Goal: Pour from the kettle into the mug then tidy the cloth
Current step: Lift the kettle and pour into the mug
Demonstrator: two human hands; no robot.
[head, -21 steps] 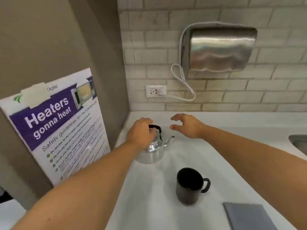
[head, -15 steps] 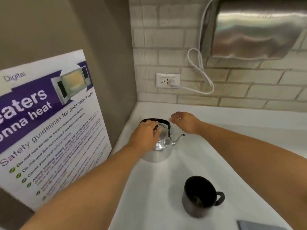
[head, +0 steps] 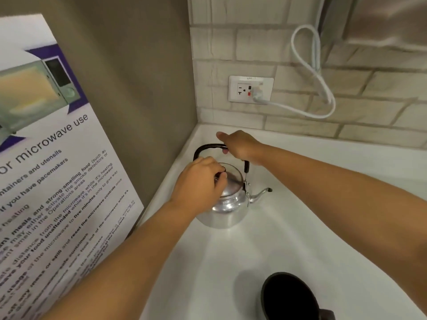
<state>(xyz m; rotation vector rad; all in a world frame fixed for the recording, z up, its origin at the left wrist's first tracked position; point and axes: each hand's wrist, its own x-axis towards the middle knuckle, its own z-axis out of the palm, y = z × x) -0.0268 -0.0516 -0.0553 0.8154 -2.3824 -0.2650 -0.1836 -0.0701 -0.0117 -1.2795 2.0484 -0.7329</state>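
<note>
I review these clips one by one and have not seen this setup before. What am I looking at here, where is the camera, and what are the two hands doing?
There is no machine: a person wears a wide-angle camera on the head, looking down at their own bare arms. On the white counter stands a metal kettle. The right hand closes around its black handle; the left hand pinches the lid knob. A dark mug stands nearer, at the bottom edge. A microwave safety poster leans on the left; a wall socket is behind. The cloth is out of view.

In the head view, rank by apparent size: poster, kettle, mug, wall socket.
1. poster, by far largest
2. kettle
3. mug, cropped by the frame and nearer the camera, so its rank against the kettle is unsure
4. wall socket, smallest
</note>
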